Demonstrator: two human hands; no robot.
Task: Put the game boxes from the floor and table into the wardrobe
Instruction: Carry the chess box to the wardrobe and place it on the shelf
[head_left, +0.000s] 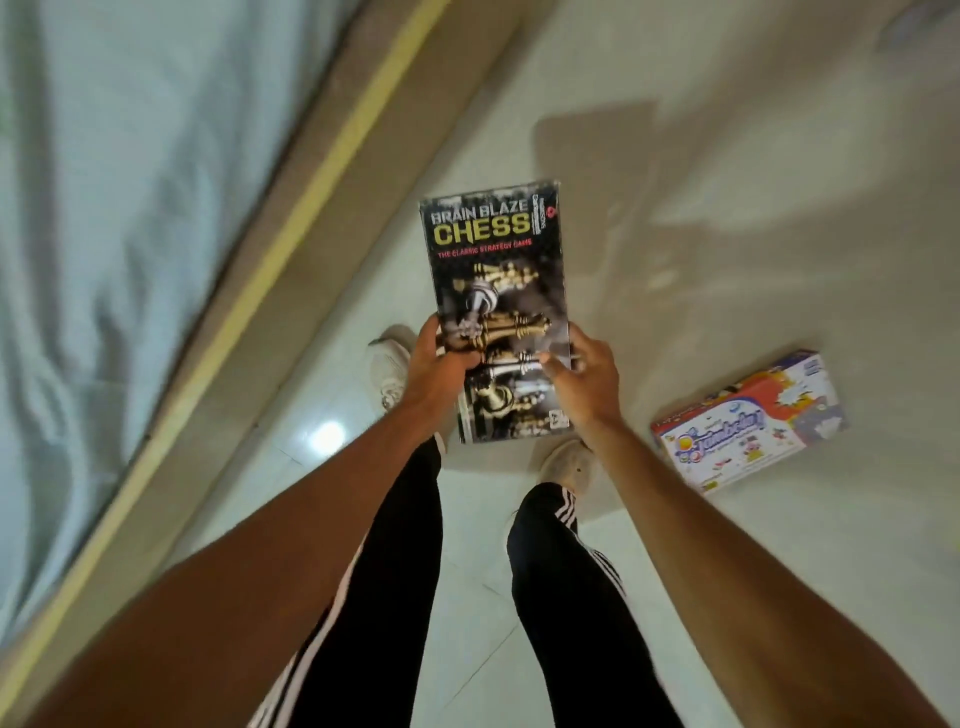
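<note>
Two hands hold one box. Far left, 9 o'clock of frame: bed (104, 208) with a pale rumpled sheet, its brown side rail (280, 218) with a yellow strip running diagonally from 7 o'clock up toward 12. Next right, a white left shoe (387, 371) on the floor (727, 156), partly hidden behind the left hand (441, 358). Left grip is closed on the chess box (498, 280): thumb across the printed front, fingers wrapped round the left long edge at about 8 o'clock of the box. Chess box sits at frame centre, held above the floor, front face toward the camera, title end at 12 o'clock, near end at 6. Right hand (584, 376) grips the right long edge at about 4 o'clock of the box, thumb on the front, fingers out of sight behind. Below, black trousers (395, 571) with white side stripes, and a white right shoe (566, 462) at 5 o'clock of the box. Far right, 4 o'clock of frame: colourful game box (748, 421) lying flat on the floor, well apart from both hands, untouched.
</note>
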